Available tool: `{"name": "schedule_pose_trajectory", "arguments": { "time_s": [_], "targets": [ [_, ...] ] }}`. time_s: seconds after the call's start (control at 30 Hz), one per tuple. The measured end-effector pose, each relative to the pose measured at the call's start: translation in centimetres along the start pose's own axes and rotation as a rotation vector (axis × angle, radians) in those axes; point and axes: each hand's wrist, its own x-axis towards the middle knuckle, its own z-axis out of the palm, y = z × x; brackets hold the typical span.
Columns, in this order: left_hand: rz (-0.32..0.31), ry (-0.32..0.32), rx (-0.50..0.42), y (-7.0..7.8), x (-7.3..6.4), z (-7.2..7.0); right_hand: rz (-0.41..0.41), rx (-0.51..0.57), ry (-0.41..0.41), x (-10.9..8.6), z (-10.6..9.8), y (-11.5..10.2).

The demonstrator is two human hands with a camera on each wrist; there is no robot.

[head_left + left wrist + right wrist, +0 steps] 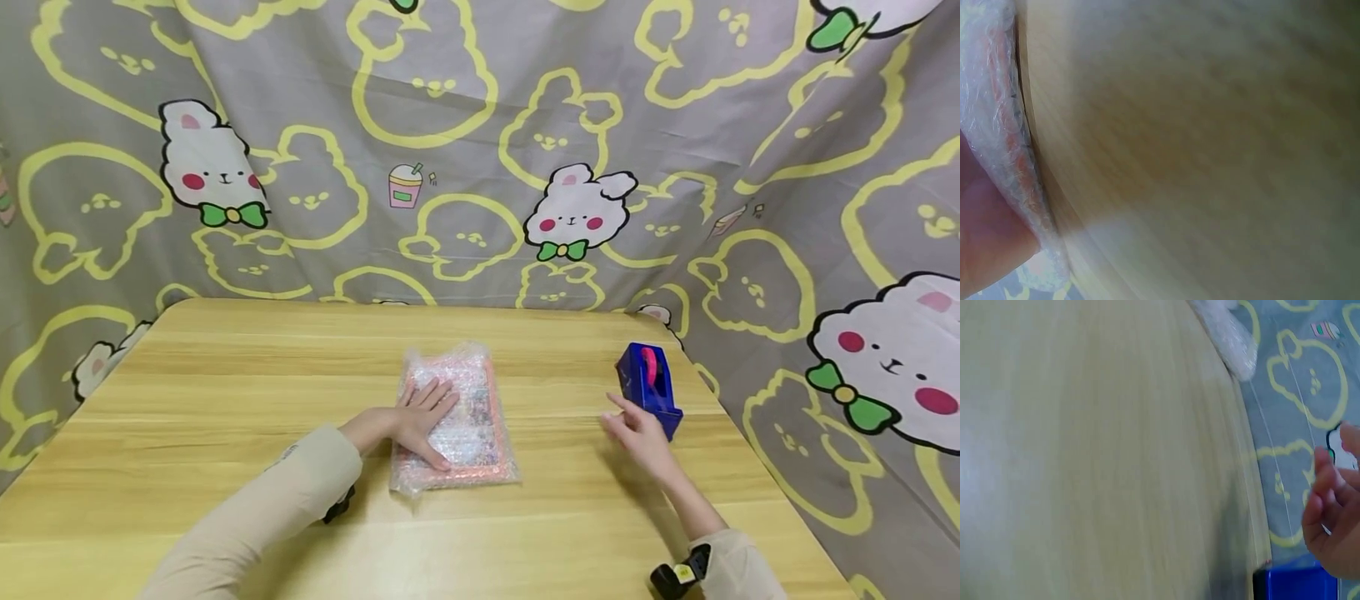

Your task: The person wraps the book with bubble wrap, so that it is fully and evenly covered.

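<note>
A flat rectangular item with a pink-orange border, wrapped in clear bubble wrap [472,417], lies on the wooden table. My left hand [427,421] rests flat on it with fingers spread, covering its left part. In the left wrist view, the wrapped edge [1013,137] shows beside part of that hand. My right hand [633,433] is raised just left of a blue tape dispenser [637,379] with a pink-red roll core [649,365]. Its index finger points forward and the other fingers [1313,522] bend loosely. Nothing shows between them.
The light wooden table [262,367] ends at a grey curtain [465,108] with yellow outlines and white cartoon animals, which hangs behind it and at both sides. A dark wrist device [678,575] sits at the right sleeve.
</note>
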Motion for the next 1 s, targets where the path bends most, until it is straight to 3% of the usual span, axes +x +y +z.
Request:
{"name": "schedule_pose_trajectory", "arguments": {
  "time_s": [0.2,0.4,0.67,0.8,1.0],
  "targets": [
    [-0.007,-0.005,0.003,-0.2,0.0,0.0,0.110,-0.004,0.172,-0.2,-1.5,1.2],
    [-0.009,-0.011,-0.011,0.0,0.0,0.0,0.227,-0.027,0.231,-0.4,-3.1,2.0],
    [-0.025,0.003,-0.001,-0.1,0.1,0.0,0.293,-0.146,0.322,-0.1,-3.9,2.2],
    [-0.023,-0.004,0.001,-0.1,0.1,0.0,0.331,-0.118,0.304,-0.2,-4.4,2.1],
    [-0.017,-0.004,0.007,0.1,0.1,0.0,0.330,-0.172,0.279,0.0,-5.0,2.5]
  ]
}}
